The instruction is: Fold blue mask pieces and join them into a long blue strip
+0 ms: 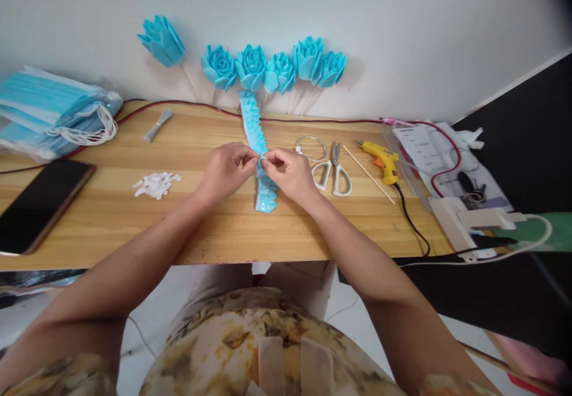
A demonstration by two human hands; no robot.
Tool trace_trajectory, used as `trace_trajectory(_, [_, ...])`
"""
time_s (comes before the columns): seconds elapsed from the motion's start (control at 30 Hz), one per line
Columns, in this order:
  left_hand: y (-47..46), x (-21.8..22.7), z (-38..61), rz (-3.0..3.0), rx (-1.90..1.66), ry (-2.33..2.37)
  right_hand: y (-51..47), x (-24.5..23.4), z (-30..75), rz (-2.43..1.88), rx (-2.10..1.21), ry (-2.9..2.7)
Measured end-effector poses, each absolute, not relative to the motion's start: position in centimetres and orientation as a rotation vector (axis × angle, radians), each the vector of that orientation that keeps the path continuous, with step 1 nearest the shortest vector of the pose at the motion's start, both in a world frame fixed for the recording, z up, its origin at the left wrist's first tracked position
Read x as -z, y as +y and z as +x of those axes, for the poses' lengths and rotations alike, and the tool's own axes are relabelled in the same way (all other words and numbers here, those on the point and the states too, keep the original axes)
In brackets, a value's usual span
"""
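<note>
A long strip of folded blue mask pieces (257,128) runs down the middle of the wooden table (223,229). My left hand (226,170) and my right hand (289,172) meet over the strip, fingers pinched together on it. A small white bit shows between the fingertips; I cannot make out what it is. Several blue paper-like roses on sticks (268,68) lean against the wall behind the strip.
A stack of blue face masks (49,110) and a black phone (38,202) lie at the left, with white scraps (155,184) and a bundle of wire ties (157,125). White scissors (333,170), a wire coil (311,146), a stick, a yellow glue gun (383,159) and a power strip (465,223) lie at the right.
</note>
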State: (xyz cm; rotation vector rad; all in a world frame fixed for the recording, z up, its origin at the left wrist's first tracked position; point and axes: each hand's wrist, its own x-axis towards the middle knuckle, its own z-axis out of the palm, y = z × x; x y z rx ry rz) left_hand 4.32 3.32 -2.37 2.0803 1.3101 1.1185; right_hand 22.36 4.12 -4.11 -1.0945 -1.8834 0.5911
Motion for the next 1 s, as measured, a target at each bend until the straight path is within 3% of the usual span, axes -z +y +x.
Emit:
trace_trajectory(0.3, [3.1, 1.9, 4.31, 1.836, -1.085, 1.294, 3.94, 3.71, 22.36, -1.104, -0.69, -1.836])
trace_trajectory(1.0, [3.24, 1.93, 4.15, 1.867, -1.077, 1.302, 3.78, 3.68, 22.27, -1.102, -0.708, -1.877])
